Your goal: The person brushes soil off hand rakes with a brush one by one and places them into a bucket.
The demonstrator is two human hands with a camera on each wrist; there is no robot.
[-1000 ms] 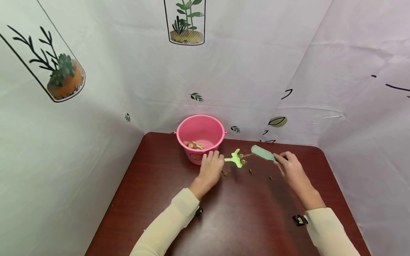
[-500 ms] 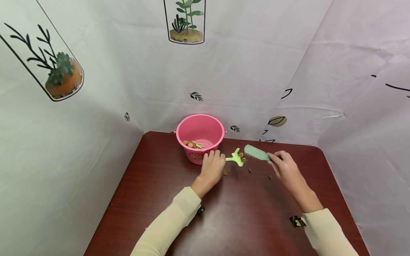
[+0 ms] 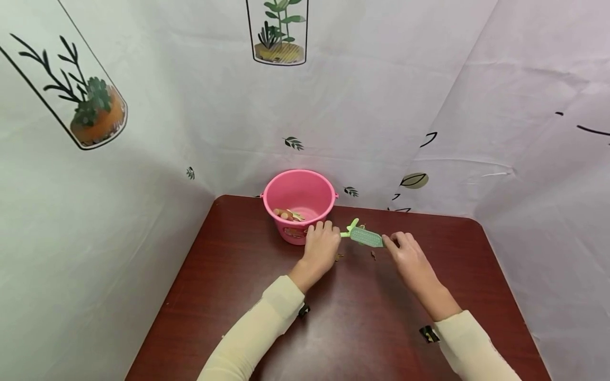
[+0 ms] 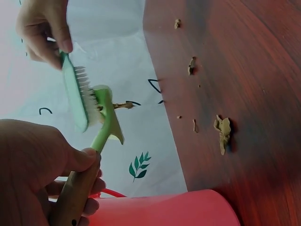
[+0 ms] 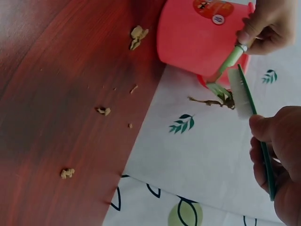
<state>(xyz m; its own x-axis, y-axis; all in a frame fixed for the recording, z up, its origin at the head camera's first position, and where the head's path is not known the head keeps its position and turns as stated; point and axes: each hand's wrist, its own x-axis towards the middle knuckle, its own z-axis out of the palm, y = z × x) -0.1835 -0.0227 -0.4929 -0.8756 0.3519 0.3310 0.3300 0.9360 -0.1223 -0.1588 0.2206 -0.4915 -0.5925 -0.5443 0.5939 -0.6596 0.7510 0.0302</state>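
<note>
In the head view my left hand (image 3: 321,246) grips the wooden handle of a small light-green garden rake (image 4: 110,121), just in front of the pink bucket (image 3: 301,191). My right hand (image 3: 409,260) holds a pale green brush (image 3: 366,237) by its handle. The brush's bristles (image 4: 87,96) face the rake head and come right up against it, overlapping much of it in the head view. Between them a clump of dry brown plant bits (image 5: 226,100) is caught on the rake, one stalk sticking out. Both tools are raised above the tabletop.
Several dry brown scraps (image 4: 223,133) lie scattered on the dark red table (image 3: 362,328). Inside the bucket are wooden-handled pieces (image 3: 284,215). Behind the table hangs a white, plant-printed cloth (image 3: 371,106), close to the bucket and the back edge.
My right hand has moved left with the brush, from beside the rake to over its head. My left hand has shifted slightly right with the rake.
</note>
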